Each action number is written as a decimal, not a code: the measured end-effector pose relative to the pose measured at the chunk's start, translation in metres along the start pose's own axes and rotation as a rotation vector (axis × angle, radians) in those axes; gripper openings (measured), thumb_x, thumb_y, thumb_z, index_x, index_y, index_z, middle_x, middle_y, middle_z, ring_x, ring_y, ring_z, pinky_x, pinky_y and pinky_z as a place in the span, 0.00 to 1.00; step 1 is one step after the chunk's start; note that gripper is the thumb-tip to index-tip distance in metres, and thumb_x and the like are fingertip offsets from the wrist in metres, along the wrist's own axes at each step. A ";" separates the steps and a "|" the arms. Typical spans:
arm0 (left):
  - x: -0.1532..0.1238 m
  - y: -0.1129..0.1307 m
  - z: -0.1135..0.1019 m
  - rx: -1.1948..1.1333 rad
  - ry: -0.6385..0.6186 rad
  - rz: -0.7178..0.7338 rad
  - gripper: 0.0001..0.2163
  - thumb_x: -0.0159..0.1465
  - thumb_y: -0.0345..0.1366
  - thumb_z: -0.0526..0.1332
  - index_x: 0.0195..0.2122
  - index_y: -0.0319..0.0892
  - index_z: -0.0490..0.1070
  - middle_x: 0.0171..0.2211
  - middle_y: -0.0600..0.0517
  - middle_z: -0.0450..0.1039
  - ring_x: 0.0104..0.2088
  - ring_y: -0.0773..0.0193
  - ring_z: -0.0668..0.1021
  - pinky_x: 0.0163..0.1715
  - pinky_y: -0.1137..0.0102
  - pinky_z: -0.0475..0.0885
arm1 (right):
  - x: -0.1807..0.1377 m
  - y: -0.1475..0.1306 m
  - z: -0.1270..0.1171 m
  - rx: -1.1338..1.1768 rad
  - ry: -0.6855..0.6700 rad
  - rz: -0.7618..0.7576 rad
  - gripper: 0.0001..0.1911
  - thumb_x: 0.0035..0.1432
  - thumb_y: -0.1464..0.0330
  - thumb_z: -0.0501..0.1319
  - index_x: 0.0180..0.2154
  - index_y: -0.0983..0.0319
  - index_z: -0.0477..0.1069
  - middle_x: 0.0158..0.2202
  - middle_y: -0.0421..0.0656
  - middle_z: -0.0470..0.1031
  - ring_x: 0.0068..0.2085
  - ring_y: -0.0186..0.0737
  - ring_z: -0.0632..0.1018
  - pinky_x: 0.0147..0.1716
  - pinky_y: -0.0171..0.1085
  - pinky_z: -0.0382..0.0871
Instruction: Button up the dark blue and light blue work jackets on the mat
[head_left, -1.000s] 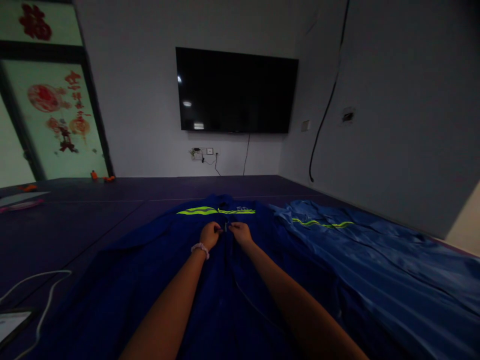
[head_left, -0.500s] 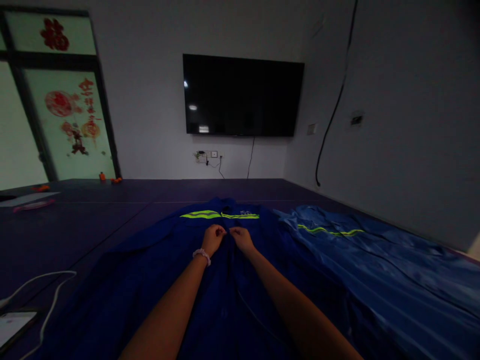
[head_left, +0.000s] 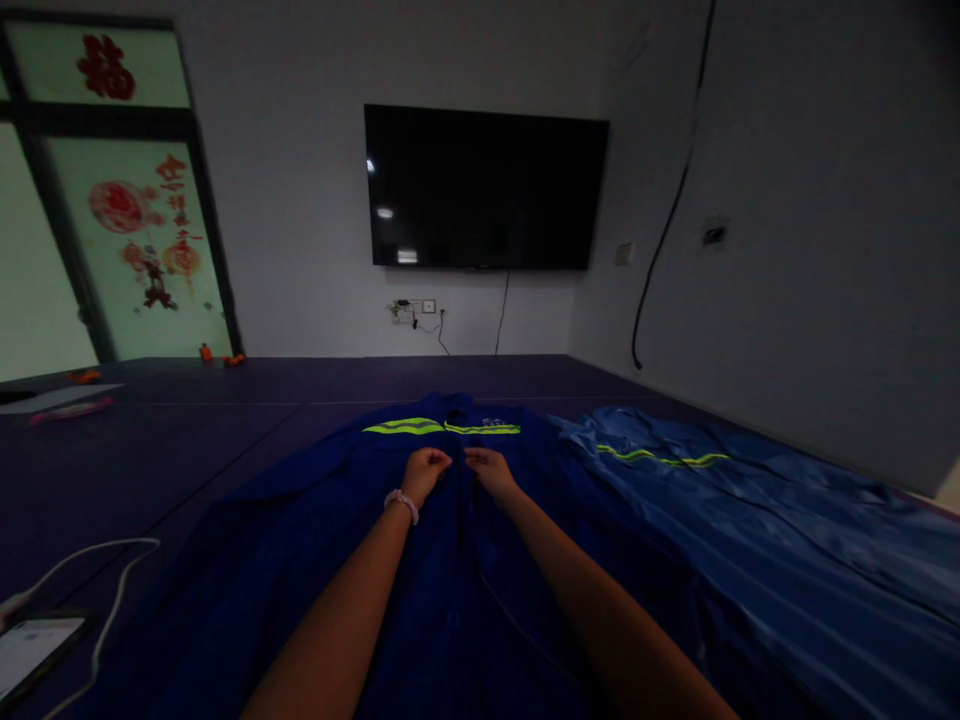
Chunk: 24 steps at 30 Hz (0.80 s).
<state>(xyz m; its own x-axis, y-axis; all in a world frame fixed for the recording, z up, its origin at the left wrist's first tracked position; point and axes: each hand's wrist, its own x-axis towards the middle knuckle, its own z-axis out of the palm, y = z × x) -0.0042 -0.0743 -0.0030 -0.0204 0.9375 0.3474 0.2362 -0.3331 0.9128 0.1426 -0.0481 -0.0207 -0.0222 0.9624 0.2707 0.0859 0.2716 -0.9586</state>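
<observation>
A dark blue work jacket [head_left: 300,560] with a yellow-green reflective stripe lies spread flat on the dark purple floor mat, collar away from me. My left hand [head_left: 425,470], with a pale bead bracelet on the wrist, is closed in a pinch on the jacket's front edge just below the stripe. My right hand [head_left: 489,470] is pinched on the opposite front edge, a short gap from the left. What sits between the fingertips is too dark to make out.
A second, lighter blue jacket [head_left: 750,520] lies to the right along the wall. A phone [head_left: 34,645] with a white cable [head_left: 97,570] lies at the lower left. A black television [head_left: 484,188] hangs on the far wall. Glass door [head_left: 135,250] with red decorations at left.
My hands stayed at the jacket's front and drew slightly apart. The view shifted a little between the earliest frame and now.
</observation>
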 end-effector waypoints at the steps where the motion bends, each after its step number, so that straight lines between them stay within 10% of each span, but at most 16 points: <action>1: 0.000 0.000 0.001 -0.008 -0.002 -0.005 0.05 0.52 0.32 0.59 0.27 0.36 0.72 0.21 0.53 0.71 0.21 0.70 0.71 0.22 0.76 0.66 | 0.000 0.000 -0.001 0.009 0.002 0.004 0.13 0.44 0.69 0.60 0.35 0.64 0.74 0.23 0.41 0.75 0.22 0.34 0.72 0.22 0.32 0.65; 24: 0.001 -0.004 0.004 0.012 0.012 -0.030 0.07 0.50 0.28 0.60 0.29 0.37 0.75 0.25 0.50 0.75 0.28 0.66 0.75 0.30 0.73 0.69 | -0.006 -0.012 0.000 0.076 0.004 0.044 0.16 0.38 0.68 0.64 0.34 0.64 0.76 0.25 0.42 0.76 0.30 0.39 0.75 0.32 0.36 0.67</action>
<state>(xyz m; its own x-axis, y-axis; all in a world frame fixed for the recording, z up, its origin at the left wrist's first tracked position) -0.0013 -0.0717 -0.0070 -0.0391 0.9458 0.3225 0.2467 -0.3036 0.9203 0.1417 -0.0573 -0.0106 -0.0163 0.9735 0.2282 0.0111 0.2284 -0.9735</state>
